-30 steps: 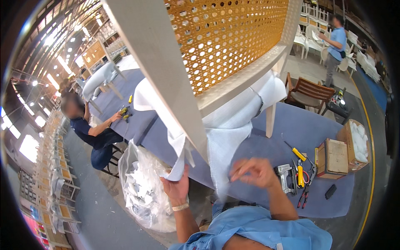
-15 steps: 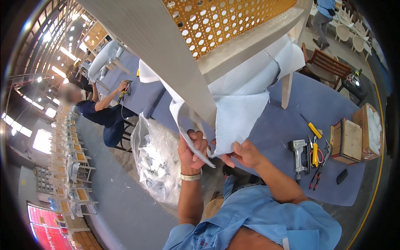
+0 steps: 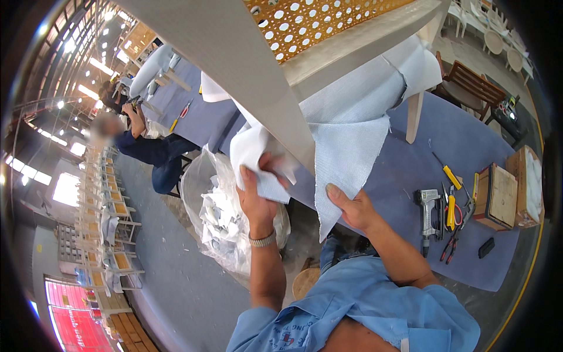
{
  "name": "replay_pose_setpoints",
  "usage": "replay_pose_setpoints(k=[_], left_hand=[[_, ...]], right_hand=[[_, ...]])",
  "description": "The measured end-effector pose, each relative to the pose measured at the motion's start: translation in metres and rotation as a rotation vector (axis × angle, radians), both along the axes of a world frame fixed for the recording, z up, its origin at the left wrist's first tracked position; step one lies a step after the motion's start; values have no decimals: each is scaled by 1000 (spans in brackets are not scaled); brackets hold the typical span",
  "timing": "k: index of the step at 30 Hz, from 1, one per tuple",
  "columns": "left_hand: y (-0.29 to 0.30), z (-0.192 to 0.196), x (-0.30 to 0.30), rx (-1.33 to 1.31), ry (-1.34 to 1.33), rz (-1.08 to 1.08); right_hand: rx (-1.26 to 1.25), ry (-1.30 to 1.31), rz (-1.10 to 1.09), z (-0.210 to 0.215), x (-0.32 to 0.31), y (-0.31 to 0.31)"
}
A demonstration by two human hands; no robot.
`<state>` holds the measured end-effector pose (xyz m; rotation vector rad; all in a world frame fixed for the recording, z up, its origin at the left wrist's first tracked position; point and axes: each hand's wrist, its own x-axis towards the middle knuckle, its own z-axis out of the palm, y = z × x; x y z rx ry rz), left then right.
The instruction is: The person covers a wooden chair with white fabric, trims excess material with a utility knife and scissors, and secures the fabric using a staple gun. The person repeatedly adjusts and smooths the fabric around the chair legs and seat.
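Note:
A pale wooden chair (image 3: 258,76) with a woven cane panel (image 3: 319,23) stands on the bench in front of me. Light fabric (image 3: 352,141) wraps its seat, and loose ends hang on both sides of the near wooden post. My right hand (image 3: 359,210) pinches the right-hand fabric flap between thumb and fingers; its pointed tip dangles below the grip. On the other side of the post, my left hand (image 3: 258,196) grips the left-hand flap (image 3: 246,146), its fingers partly behind the cloth and blurred.
A staple gun (image 3: 428,214), yellow-handled tools (image 3: 451,212), pliers (image 3: 449,249) and boxes (image 3: 495,196) lie right on the blue-grey bench (image 3: 469,270). A clear bag of white scraps (image 3: 223,220) stands on the floor at left. Beyond it a co-worker (image 3: 146,146) sits at another bench.
My hands have drawn apart, the left going up and left with its flap and the right shifting slightly right. The co-worker's hand has left the tool on the far bench.

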<state>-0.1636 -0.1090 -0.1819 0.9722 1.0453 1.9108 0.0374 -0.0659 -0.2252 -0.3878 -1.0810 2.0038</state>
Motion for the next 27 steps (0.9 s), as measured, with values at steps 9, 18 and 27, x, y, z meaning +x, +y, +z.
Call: replay_pose_setpoints(k=[9,18,27], left_hand=[[-37,-53,1,-349,139,-241],[-20,-124,16,-182,392,-164],[2,-123,-111,-302,1414,553]], right_hand=[[242,-177,-80,3,4,3],[685,-390,-335,-6,-6,11],[1488,-1060,-430,-7,69,130]])
